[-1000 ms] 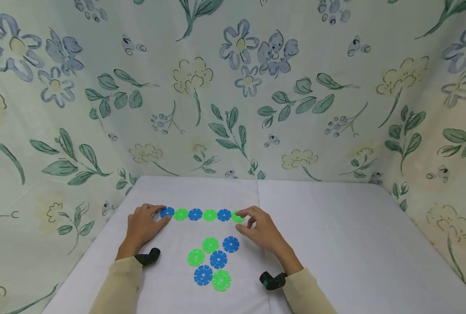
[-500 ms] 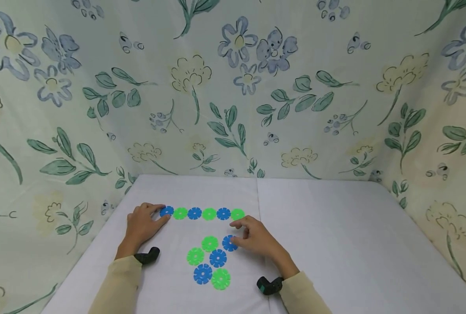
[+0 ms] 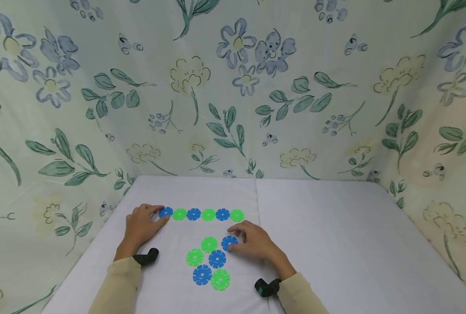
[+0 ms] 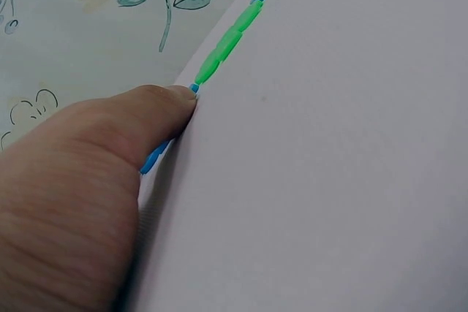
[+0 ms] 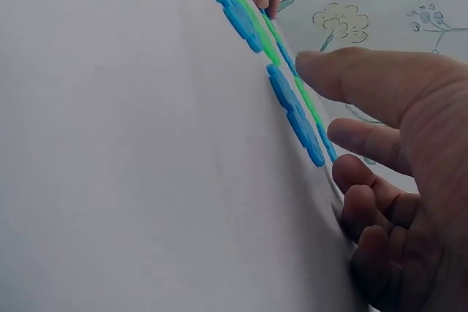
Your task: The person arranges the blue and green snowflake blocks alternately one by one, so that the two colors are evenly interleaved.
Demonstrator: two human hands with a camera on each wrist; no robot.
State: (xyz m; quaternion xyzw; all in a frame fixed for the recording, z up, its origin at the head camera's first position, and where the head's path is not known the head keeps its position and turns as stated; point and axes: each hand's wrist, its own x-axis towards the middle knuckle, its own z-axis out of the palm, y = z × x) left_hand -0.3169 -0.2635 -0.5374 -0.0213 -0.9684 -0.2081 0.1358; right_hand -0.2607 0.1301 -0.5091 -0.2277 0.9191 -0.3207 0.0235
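Observation:
A row of blue and green notched plastic discs lies flat across the far part of the table. My left hand [image 3: 142, 226] holds the blue disc [image 3: 166, 212] at the row's left end between thumb and index finger; its thumb [image 4: 172, 111] sits against that disc's edge in the left wrist view. The green disc [image 3: 237, 215] closes the row on the right. Nearer to me lies a loose cluster, with my right hand [image 3: 256, 240] at its upper right. Thumb and fingers there are spread around a blue disc [image 3: 228, 242], the thumb overlapping its edge in the head view.
The cluster also has green discs, one at its top [image 3: 209, 244] and one at its lower right [image 3: 220, 279], plus a blue disc [image 3: 202, 274] at the lower left. White cloth [image 3: 335, 244] covers the table. A floral curtain [image 3: 225, 96] hangs behind and at both sides.
My right hand has left the green disc at the row's right end and come down toward me to the cluster's upper-right blue disc. My left hand stays at the row's left end.

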